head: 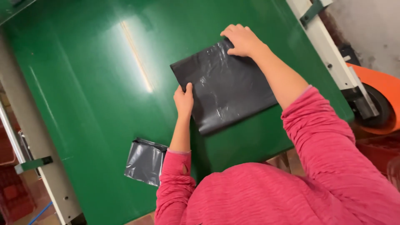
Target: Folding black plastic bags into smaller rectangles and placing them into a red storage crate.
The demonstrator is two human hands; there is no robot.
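pink sleeves closest to the lens | left hand pinches the near-left edge of the black plastic bag, thumb on top | right hand presses flat on its far corner, pinning it smooth to the green table | smaller folded grey bag lies loose beside the left elbow

flat black plastic bag mid-table; smaller folded grey bag near edge.
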